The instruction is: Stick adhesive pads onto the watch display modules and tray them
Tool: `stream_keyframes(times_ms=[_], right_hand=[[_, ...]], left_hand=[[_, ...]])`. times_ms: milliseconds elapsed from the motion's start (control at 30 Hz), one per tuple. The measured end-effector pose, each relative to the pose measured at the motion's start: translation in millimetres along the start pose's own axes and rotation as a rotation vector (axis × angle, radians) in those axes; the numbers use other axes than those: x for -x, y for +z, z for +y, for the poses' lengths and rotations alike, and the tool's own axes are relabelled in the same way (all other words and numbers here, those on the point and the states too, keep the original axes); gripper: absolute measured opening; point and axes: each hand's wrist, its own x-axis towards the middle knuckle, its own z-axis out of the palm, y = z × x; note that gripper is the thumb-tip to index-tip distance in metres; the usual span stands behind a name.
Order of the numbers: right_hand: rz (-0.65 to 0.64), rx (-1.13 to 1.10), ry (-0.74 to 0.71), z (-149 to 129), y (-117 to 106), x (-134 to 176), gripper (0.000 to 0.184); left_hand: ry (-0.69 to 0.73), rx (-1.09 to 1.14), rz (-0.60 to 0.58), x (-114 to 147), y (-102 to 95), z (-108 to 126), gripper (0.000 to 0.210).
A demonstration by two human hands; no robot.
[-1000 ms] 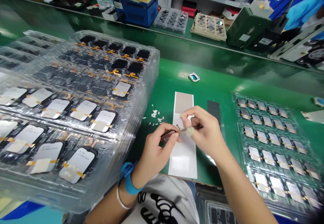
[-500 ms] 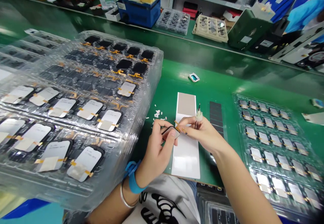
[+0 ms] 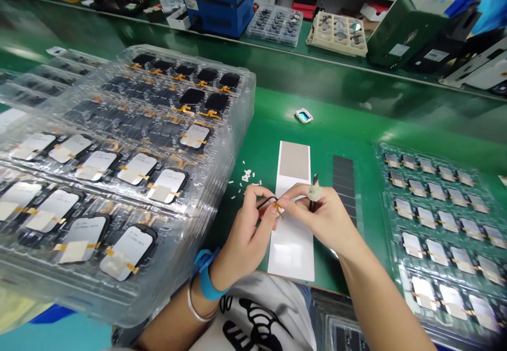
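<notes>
My left hand (image 3: 250,229) is closed around a small display module with a dark edge (image 3: 266,202), partly hidden by my thumb and fingers. An orange flex cable (image 3: 279,209) sticks out from its right side. My right hand (image 3: 327,214) pinches at this cable between thumb and index finger. Tucked in the same hand is a thin dark tool with a pale wrap (image 3: 315,191), seemingly tweezers, pointing up. Beneath both hands lies a white sheet (image 3: 291,256) with a grey-beige patch (image 3: 295,159) at its far end.
Stacked clear trays (image 3: 237,129) of display modules rise at the left. Another clear tray (image 3: 390,219) of modules lies at the right. Beside the white sheet is a black strip (image 3: 343,179); white scraps (image 3: 247,174) lie to its left. A watch case-like part (image 3: 303,116) sits farther back.
The display module has tilted, so its pale face no longer shows and its edge does. My right fingers have come closer to my left, and the tool has turned slightly in my right hand.
</notes>
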Motion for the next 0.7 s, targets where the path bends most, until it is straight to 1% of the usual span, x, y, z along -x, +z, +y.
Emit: stream_keyframes(times_ms=[167,267,400,567,700], right_hand=[[0.034,0.031,-0.079,-3.9,2.1,2.1,0.02],[0.057,0.041,-0.112,-5.5,3.4,2.6,0.017],[0.066,0.032,-0.132,-7.9,4.0,3.1,0.015],[0.06,0.027,-0.17,-9.5,4.1,2.8,0.014],[0.031,0.032,-0.144,-5.3,3.3,1.9,0.017]], left_hand=[[-0.008,0.046,-0.027,1.9,-0.1,-0.4,0.007],[-0.021,0.048,-0.013,1.6,0.3,-1.5,0.007],[-0.02,0.04,-0.003,0.3,1.1,-2.2,0.006],[-0.035,0.063,-0.031,-0.1,0.9,-2.1,0.011],[-0.059,0.043,-0.037,-1.8,0.1,-3.4,0.015]])
